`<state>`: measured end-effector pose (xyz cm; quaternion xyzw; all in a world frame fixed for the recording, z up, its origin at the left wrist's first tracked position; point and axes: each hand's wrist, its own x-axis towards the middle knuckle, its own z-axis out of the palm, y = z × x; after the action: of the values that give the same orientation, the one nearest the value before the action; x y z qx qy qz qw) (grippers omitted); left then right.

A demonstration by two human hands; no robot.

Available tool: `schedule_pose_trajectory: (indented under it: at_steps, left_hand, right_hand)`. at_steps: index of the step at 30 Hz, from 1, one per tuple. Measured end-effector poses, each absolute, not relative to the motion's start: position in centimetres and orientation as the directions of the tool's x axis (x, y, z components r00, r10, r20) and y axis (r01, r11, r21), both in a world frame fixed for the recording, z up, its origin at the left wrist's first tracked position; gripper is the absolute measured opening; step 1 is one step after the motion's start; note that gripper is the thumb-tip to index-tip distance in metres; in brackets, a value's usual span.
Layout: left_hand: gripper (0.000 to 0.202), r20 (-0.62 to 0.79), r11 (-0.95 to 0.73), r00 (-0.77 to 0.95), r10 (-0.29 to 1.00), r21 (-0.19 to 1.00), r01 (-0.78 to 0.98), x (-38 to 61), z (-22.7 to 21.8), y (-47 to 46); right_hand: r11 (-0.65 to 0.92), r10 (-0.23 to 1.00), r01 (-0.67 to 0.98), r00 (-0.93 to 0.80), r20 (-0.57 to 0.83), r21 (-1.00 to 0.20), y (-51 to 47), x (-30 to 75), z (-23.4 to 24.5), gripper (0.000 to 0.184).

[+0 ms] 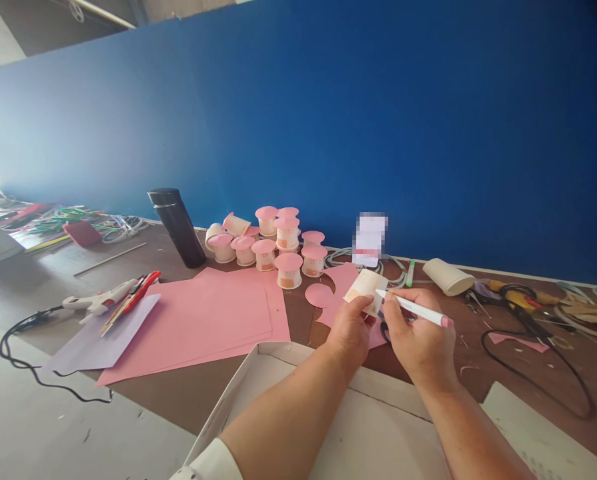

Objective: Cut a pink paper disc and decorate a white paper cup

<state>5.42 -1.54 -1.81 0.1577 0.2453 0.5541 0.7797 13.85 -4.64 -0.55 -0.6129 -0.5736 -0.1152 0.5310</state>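
Observation:
My left hand (351, 330) is closed around a white paper cup (364, 285), which lies tilted with an orange-tan patch on its side. In my right hand (423, 343) is a white marker pen (421, 310) with a pink end, its tip at or close to the cup's wall; whether it touches I cannot tell. Beyond my hands stands a group of small paper cups (289, 275) topped with pink paper discs, some with orange drawings. A loose pink paper disc (319, 295) and a cut pink sheet (341, 280) lie just left of the held cup.
Large pink sheets (203, 320), a lilac sheet (113, 333) and a glue gun (98, 298) lie left. A black flask (178, 230) stands behind them. An open cardboard tray (378, 413) sits under my forearms. Rightward are a plain cup (448, 277), green marker (410, 274) and black cable (533, 407).

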Motion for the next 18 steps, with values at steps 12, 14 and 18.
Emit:
schedule_pose_trajectory:
  at_steps: [12,14,18]
  left_hand:
    - [0.034,-0.209,0.335,0.264,0.942,0.504,-0.796,5.49,-1.99,-1.49]
    - [0.033,-0.212,0.336,0.263,0.941,0.505,-0.795,5.51,-2.07,-1.47]
    - [0.027,-0.231,0.369,0.292,0.928,0.466,-0.804,5.39,-1.99,-1.41]
  right_hand:
    - [0.235,0.588,0.820,0.308,0.748,-0.522,-4.64,13.62,-0.48,0.018]
    - [0.233,0.591,0.818,0.310,0.745,-0.526,-4.60,13.59,-0.56,0.018]
    - [0.271,0.579,0.790,0.323,0.749,-0.550,-4.63,13.55,-0.55,0.020]
